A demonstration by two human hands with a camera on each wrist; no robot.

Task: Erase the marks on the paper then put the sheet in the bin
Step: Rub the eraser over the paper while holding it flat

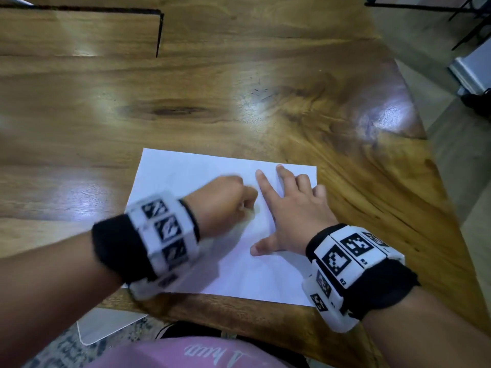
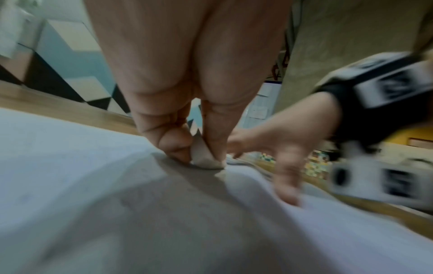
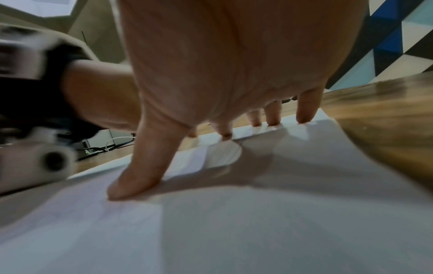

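A white sheet of paper [image 1: 191, 176] lies on the wooden table near its front edge. My left hand [image 1: 225, 200] is curled into a fist over the sheet's middle and pinches a small pale eraser [image 2: 206, 159], whose lower end touches the paper [image 2: 70, 166]. My right hand [image 1: 287, 208] lies flat on the sheet's right half with fingers spread, and the thumb [image 3: 136, 178] and fingertips press the paper [image 3: 281, 222] down. The left hand and wrist are motion-blurred. No marks are plainly visible on the sheet.
The wooden table [image 1: 186, 88] stretches away behind the sheet, and its right edge [image 1: 414, 128] slants toward me. A white flat object [image 1: 106, 325] lies on the floor below the table's front edge. Dark chair legs [image 1: 467, 25] stand at the far right.
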